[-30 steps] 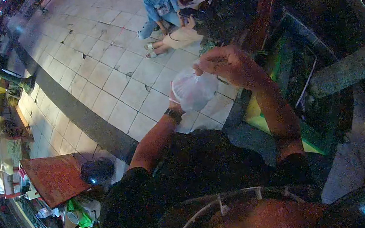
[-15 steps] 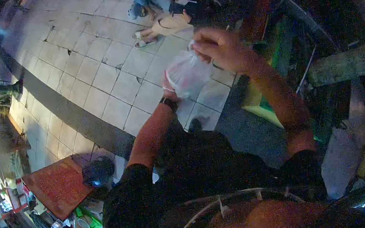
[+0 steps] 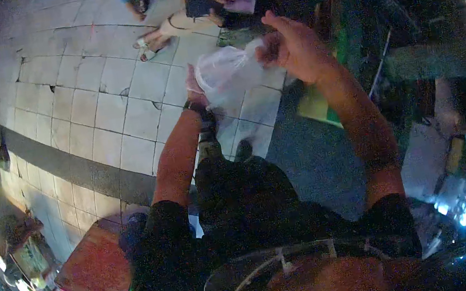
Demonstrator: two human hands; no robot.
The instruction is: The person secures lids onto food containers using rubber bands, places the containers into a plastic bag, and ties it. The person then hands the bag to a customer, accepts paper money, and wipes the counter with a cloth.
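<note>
A whitish, see-through plastic bag (image 3: 225, 73) hangs in front of me over the tiled floor, its contents too blurred to make out. My left hand (image 3: 195, 86), with a dark band at the wrist, supports the bag's left side and is partly hidden behind it. The bag's gathered neck is pinched between the thumb and fingers of my right hand (image 3: 291, 48), on the bag's right.
Seated people at the top include one with pale-clad legs (image 3: 176, 24); a hand near them is beside a dark wallet-like object (image 3: 199, 4) and a pinkish paper (image 3: 243, 0). A red board (image 3: 96, 268) stands lower left. A concrete beam (image 3: 434, 60) lies at right.
The view has tilted and turned, so the seated people sit higher and partly out of frame. My right hand's index finger is now raised more, and the bag has shifted slightly up and left.
</note>
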